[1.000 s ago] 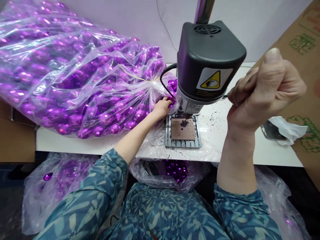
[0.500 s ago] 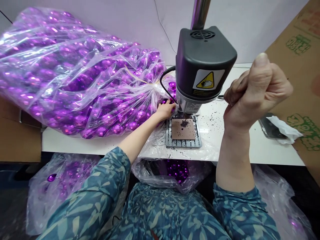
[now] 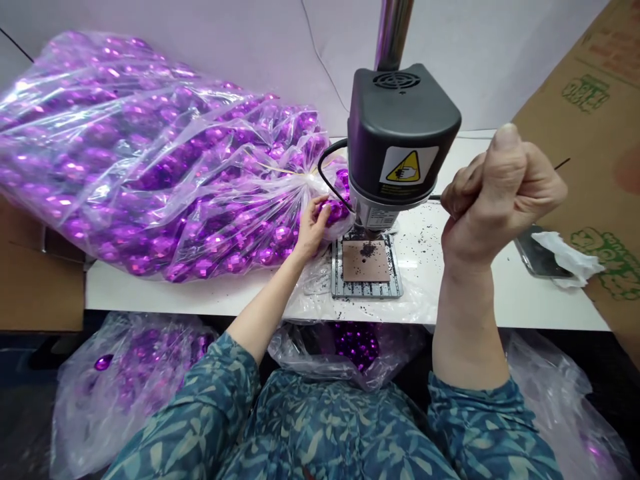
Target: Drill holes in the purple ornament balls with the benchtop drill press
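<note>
My right hand [image 3: 500, 197] is closed in a fist around the thin dark lever [image 3: 435, 198] of a small bench drill press [image 3: 403, 127]. Close to the tied neck of a clear plastic bag, my left hand [image 3: 313, 227] curls thumb and fingers around what looks like a purple faceted ball, mostly hidden. More purple balls [image 3: 337, 210] lie right beside the fingertips. Below the drill head, a square brown board [image 3: 366, 261] with one dark hole rests on the slotted metal base [image 3: 337, 290]. Dark shavings [image 3: 369, 249] are heaped at the board's back.
The large bag of purple balls [image 3: 165, 167] covers the left of the white table [image 3: 540, 310]. A phone [image 3: 537, 257] partly under white tissue [image 3: 570, 257] lies at right, near a cardboard box [image 3: 595, 167]. Open plastic bags with purple balls [image 3: 356, 343] hang below the front edge.
My left hand has drawn back left from among the balls and turned, thumb now facing the drill. My right fist stays on the lever. The camera view has shifted slightly.
</note>
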Motion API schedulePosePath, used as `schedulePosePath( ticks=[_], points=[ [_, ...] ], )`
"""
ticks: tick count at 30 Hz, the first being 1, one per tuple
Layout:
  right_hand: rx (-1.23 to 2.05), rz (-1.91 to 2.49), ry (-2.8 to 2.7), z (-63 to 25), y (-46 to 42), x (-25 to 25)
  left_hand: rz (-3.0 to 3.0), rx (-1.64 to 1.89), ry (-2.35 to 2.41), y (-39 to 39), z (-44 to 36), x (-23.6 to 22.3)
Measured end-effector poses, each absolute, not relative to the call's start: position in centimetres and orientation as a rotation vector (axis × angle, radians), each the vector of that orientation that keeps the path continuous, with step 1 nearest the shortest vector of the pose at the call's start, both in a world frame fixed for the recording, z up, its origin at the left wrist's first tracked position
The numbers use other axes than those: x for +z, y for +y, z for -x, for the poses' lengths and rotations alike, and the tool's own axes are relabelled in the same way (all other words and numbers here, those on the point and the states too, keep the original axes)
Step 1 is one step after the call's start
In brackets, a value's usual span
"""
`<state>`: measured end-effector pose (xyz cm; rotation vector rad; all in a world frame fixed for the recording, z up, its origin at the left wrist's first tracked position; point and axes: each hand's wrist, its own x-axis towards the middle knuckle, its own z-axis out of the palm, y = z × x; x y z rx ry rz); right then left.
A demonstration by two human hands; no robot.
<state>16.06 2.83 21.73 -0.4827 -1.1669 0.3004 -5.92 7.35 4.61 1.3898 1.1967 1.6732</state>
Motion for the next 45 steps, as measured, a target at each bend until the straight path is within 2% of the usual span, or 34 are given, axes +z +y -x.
schedulePosePath(
  ticks=[4, 9, 35, 45],
  points=[
    [0.29, 0.475, -1.174, -16.0, 2.8, 21.8, -1.013, 1.493, 1.042, 3.5, 6.6, 4.3],
    [0.286, 0.418, -1.157, -15.9, 3.1, 21.7, -1.074, 1.255, 1.033, 0.0, 6.1, 3.5],
    [0.244, 0.543, -1.175, -15.7, 2.6, 21.4, -1.953, 1.151, 1.183, 1.0, 1.6, 1.3],
    [0.28, 0.434, -1.134, -15.6, 2.4, 21.3, -1.828, 1.17, 1.117, 0.0, 0.4, 0.8]
  ],
)
